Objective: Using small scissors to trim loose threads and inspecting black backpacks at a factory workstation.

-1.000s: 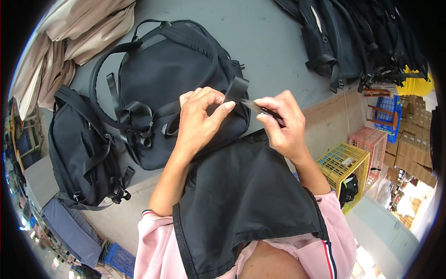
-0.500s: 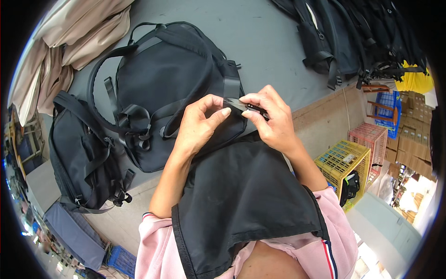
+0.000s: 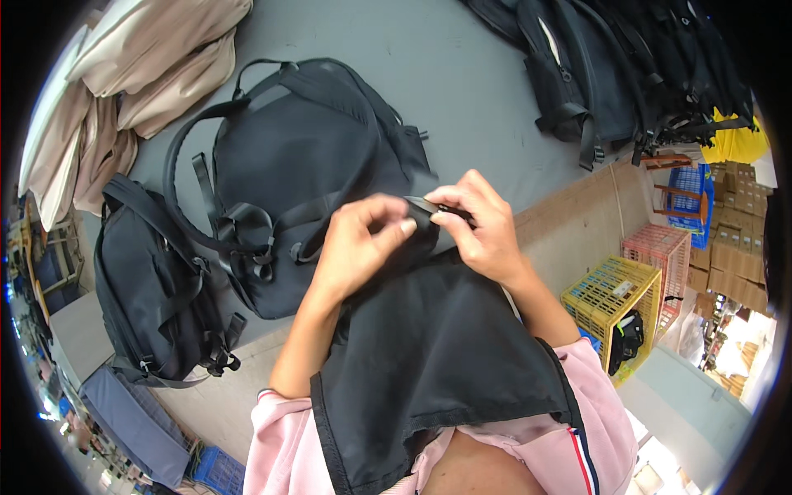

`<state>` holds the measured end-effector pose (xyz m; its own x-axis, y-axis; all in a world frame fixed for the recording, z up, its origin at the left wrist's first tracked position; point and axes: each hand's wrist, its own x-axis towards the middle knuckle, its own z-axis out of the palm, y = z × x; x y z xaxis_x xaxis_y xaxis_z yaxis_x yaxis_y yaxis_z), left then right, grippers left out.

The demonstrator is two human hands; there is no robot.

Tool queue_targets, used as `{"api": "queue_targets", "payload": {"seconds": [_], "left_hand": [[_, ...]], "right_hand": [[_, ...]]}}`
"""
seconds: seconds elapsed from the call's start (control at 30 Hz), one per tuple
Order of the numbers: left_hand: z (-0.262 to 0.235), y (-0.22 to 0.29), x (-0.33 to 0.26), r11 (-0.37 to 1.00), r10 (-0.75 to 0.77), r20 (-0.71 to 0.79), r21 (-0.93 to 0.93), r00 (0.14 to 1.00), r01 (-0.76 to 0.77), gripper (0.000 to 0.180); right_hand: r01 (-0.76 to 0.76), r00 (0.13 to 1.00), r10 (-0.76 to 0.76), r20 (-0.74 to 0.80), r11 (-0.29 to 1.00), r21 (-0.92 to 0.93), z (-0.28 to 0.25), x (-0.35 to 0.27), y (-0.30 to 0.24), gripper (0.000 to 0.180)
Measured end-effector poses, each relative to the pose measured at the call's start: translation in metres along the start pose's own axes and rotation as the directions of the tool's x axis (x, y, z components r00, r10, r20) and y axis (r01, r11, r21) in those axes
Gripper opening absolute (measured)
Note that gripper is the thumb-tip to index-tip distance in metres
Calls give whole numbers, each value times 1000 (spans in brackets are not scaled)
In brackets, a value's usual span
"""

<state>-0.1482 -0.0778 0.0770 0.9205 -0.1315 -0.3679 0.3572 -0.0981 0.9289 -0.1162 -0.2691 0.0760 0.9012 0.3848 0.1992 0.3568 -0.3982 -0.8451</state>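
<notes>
My right hand (image 3: 483, 223) is closed around a small black-handled tool with a pale, narrow metal blade (image 3: 422, 203); its exact kind is unclear. The blade points left, toward my left hand (image 3: 363, 243). That hand's thumb and forefinger curl toward each other beside the tip, the forefinger smeared by motion. What they pinch, if anything, I cannot make out. Both hands are above the lower right corner of a large black backpack (image 3: 297, 157), which lies with its shoulder straps up. A short strap end (image 3: 422, 179) by the blade is blurred.
A smaller black bag (image 3: 153, 289) lies left on the grey table (image 3: 445, 91). Beige fabric (image 3: 165, 58) is heaped at the far left, several black backpacks (image 3: 577, 82) at the far right. Below the table edge stand a yellow crate (image 3: 610, 289) and a red crate (image 3: 660, 247).
The view has shifted slightly, so the bags appear lower. The blade stays near my left fingertips, and my left forefinger and the strap end are now blurred by motion.
</notes>
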Motion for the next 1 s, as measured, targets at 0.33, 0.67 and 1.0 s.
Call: {"api": "queue_targets", "payload": {"seconds": [0.33, 0.67, 1.0], "left_hand": [[-148, 29, -40, 628, 719, -599, 777, 352, 39, 54], [-117, 23, -44, 994, 84, -464, -25, 882, -108, 52], [-159, 3, -29, 860, 367, -637, 510, 678, 13, 72]], "right_hand": [[-434, 897, 443, 6, 876, 208, -36, 19, 44, 16], [65, 958, 15, 288, 961, -268, 51, 83, 23, 21], [-515, 856, 244, 456, 474, 714, 10, 101, 52, 37]]}}
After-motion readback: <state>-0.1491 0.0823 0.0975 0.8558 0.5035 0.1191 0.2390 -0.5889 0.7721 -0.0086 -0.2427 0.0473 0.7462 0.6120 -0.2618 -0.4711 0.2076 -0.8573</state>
